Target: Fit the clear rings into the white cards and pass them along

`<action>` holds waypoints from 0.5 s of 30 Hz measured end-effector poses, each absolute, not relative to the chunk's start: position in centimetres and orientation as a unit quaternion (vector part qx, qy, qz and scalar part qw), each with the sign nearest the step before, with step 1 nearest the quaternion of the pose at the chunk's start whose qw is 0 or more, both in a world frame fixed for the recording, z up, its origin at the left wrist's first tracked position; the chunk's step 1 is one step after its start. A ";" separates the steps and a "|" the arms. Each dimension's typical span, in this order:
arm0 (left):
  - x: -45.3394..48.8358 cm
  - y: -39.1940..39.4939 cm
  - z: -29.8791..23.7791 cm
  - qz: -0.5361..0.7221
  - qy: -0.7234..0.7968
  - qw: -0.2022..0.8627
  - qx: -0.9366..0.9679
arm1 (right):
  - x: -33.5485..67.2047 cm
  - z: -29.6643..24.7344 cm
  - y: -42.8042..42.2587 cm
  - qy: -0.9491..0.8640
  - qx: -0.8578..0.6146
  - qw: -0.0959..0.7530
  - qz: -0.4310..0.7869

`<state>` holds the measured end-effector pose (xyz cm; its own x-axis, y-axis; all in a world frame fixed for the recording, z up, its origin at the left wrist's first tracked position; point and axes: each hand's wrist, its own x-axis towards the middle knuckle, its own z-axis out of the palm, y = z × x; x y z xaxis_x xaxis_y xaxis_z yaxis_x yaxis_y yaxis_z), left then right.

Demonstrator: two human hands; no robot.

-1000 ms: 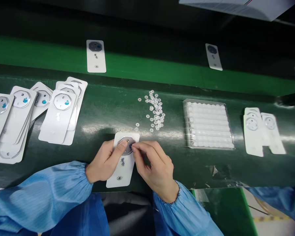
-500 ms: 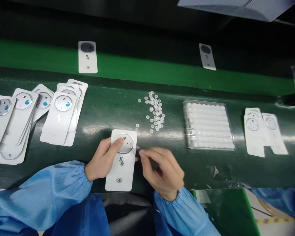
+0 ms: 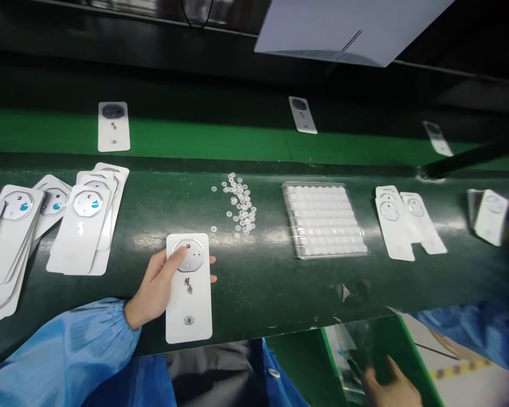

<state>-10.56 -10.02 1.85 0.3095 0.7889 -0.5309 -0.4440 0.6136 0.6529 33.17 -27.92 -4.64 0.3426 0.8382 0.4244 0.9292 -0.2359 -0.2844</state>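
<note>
My left hand (image 3: 155,288) grips a white card (image 3: 189,305) by its left edge. The thumb lies on the card's silver octagonal panel (image 3: 190,255), and fingertips show past the right edge. Dark characters and a round emblem are printed below the panel. Low at the right, my right hand (image 3: 390,387) is over a green bin (image 3: 411,362) below the bench edge, fingers apart and slightly blurred, with nothing visible in them. Clear plastic (image 3: 343,350) with a small blue bit lies beside the hand.
Fanned cards (image 3: 78,226) lie at left. Small clear discs (image 3: 241,209) are scattered mid-bench, beside a clear tray (image 3: 290,226) of white pieces. More cards (image 3: 396,232) lie right of it. Single cards (image 3: 113,133) rest on the green strip behind. A co-worker's sleeve (image 3: 475,333) is at right.
My right hand has left the card's right edge, where it pinched something small and blue, and moved down right to the bin. My left hand still holds the card. The view has shifted right.
</note>
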 end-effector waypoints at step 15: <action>-11.1 -9.4 0.7 0.454 0.439 0.751 0.195 | 8.5 -1.8 -10.1 -0.839 -0.452 0.299 0.047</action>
<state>-11.11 -9.39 0.65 0.2036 0.8525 -0.4815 -0.5099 0.5122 0.6911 8.52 -10.10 -1.80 -0.4121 0.7864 0.4602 0.7303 0.5871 -0.3493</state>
